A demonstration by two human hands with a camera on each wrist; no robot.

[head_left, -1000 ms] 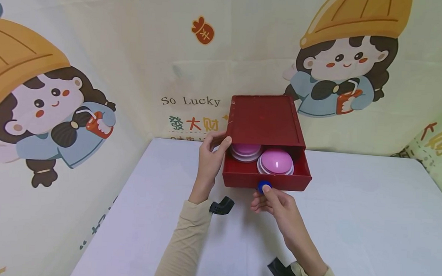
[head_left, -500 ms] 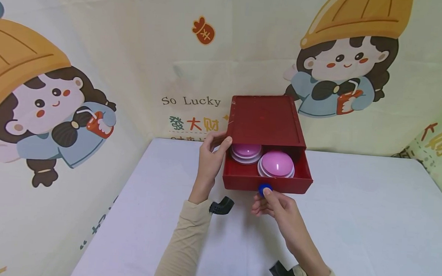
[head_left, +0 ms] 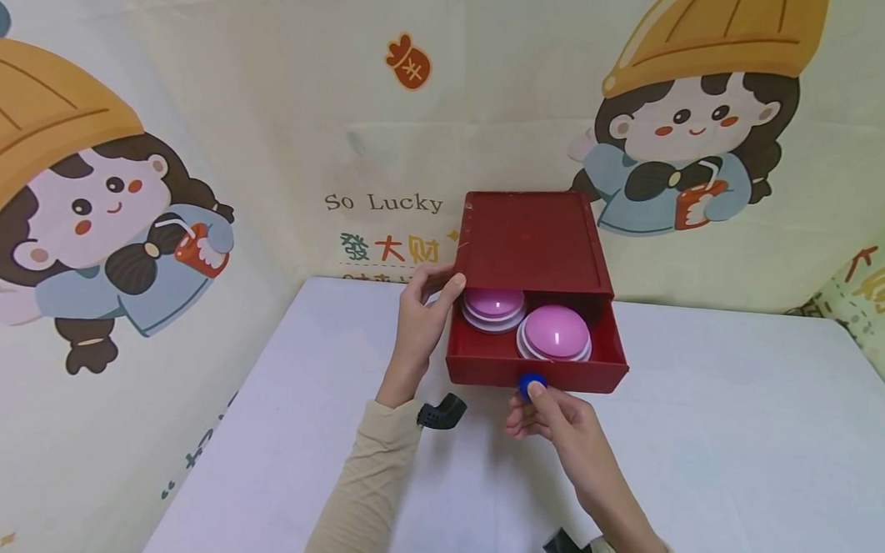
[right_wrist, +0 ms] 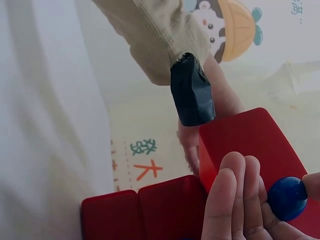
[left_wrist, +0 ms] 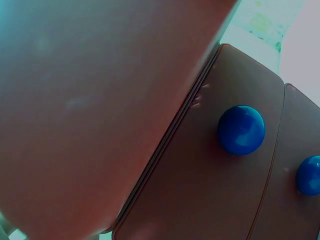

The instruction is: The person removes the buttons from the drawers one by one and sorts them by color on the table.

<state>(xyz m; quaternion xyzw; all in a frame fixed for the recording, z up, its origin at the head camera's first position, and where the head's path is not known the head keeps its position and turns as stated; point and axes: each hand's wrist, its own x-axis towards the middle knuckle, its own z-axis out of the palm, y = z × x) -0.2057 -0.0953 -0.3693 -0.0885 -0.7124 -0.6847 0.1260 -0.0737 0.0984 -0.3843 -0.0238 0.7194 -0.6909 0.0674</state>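
Note:
A red drawer cabinet [head_left: 529,241] stands at the back of the table, its top drawer [head_left: 501,371] pulled out. In that drawer lie two pink domed pieces with white rims; the front one [head_left: 557,331] shows whole, while the back one [head_left: 493,306] is partly under the cabinet's top. My right hand [head_left: 573,434] pinches the drawer's blue knob [right_wrist: 287,198] between thumb and index finger, the other fingers extended beside it. My left hand [head_left: 419,329] rests against the cabinet's left side, thumb by the front edge; its fingers are partly hidden.
Lower drawer fronts [left_wrist: 200,170] with blue knobs [left_wrist: 241,130] are closed below the pulled-out one. A white cloth covers the table [head_left: 741,459]. A printed cartoon sheet [head_left: 272,92] hangs close behind the cabinet. Black wrist mounts [head_left: 443,412] stick out from both sleeves.
My right hand has drawn the drawer slightly further toward me, and the pink pieces have come forward with it. The left hand has stayed at the cabinet's side.

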